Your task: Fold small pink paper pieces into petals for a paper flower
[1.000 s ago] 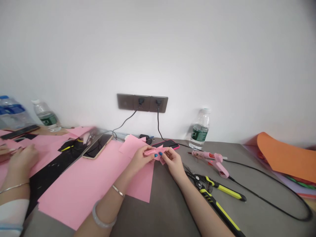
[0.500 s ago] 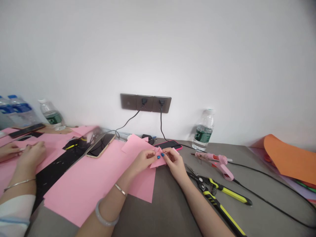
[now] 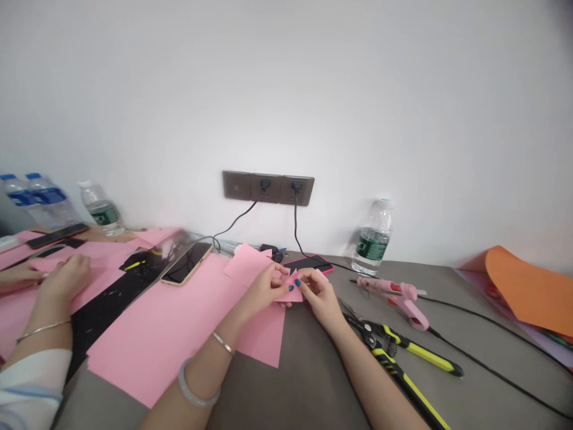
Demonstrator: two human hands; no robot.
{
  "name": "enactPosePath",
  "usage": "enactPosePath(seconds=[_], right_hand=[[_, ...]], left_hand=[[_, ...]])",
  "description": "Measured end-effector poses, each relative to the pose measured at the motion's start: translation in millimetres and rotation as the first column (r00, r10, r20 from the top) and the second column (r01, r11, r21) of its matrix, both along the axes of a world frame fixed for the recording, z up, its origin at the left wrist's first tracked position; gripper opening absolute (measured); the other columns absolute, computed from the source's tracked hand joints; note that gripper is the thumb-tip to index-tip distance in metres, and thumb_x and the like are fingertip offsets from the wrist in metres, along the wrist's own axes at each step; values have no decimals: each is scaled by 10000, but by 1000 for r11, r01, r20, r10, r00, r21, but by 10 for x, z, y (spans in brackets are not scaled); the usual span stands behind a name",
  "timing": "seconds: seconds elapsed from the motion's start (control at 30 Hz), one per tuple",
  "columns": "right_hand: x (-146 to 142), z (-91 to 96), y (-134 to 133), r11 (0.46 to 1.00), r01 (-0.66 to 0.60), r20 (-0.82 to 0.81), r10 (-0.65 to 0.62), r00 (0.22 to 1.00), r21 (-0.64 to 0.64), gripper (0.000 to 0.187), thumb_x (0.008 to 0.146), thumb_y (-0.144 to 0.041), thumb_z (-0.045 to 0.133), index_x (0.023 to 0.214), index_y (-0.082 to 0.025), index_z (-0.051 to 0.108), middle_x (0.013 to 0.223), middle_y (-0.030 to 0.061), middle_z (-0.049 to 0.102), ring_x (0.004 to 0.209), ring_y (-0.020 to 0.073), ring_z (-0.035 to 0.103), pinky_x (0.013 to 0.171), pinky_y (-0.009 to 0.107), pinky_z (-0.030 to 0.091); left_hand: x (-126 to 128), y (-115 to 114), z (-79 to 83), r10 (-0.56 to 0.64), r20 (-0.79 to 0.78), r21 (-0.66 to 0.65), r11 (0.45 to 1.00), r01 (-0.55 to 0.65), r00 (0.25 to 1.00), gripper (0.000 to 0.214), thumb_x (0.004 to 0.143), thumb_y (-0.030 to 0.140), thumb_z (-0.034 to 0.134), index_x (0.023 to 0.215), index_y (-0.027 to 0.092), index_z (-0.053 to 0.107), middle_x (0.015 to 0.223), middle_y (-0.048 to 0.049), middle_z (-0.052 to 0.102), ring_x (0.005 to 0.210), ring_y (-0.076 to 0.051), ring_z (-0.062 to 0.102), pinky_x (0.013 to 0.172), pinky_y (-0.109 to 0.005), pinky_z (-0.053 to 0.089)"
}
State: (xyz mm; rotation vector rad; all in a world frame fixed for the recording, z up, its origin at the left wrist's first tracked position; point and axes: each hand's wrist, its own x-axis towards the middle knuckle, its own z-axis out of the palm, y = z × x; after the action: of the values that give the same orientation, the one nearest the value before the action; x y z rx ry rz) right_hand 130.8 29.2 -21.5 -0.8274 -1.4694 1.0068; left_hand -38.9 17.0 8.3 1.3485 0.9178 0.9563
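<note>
Folded pink paper (image 3: 290, 295) mostly hidden by the fingers (image 3: 308, 290); co-worker's sleeve (image 3: 31, 382) cut off near left, orange sheet (image 3: 530, 289) cut off right.

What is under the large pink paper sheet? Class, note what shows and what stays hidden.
The large pink paper sheet rests on the grey tabletop, with a black sheet along its left edge. What lies directly beneath it is covered and cannot be seen.

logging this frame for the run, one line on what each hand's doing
left grip: pinching small pink paper piece | right grip: pinching same piece | nearby: pink paper sheet, pink glue gun
</note>
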Motion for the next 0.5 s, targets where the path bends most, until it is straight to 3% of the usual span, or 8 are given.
enactPosePath(seconds=[0.13, 0.33, 0.5], right_hand=[[28, 0, 10, 1000, -22, -12, 22, 1000, -3, 196, 814, -425, 673, 868, -236, 665, 921, 63, 629, 844, 224, 598, 683, 325, 498], [72, -12, 20, 998, -66, 2, 66, 998, -12, 191, 821, -413, 660, 855, -226, 686, 1178, 116, 590, 1141, 285, 552, 803, 364, 499], [67, -24, 31, 1000, -18, -18, 17, 1000, -23, 204, 804, -429, 686, 858, -233, 681, 1149, 108, 605, 1082, 264, 579, 855, 387, 492]], left_hand=[[-10, 14, -12, -25, -18, 56, 998, 26, 1000, 301, 823, 418, 647, 1011, 204, 550, 590, 30, 620, 548, -176, 637, 618, -306, 500], [-18, 44, -28, -15, -30, 99, 995, 18, 999, 341, 834, 439, 636, 1060, 196, 556, 629, 34, 604, 575, -154, 658, 607, -257, 495], [-16, 64, -52, -18, -53, 119, 993, 25, 998, 376, 804, 484, 655, 988, 158, 618, 682, 3, 608, 595, -146, 617, 576, -249, 467]])
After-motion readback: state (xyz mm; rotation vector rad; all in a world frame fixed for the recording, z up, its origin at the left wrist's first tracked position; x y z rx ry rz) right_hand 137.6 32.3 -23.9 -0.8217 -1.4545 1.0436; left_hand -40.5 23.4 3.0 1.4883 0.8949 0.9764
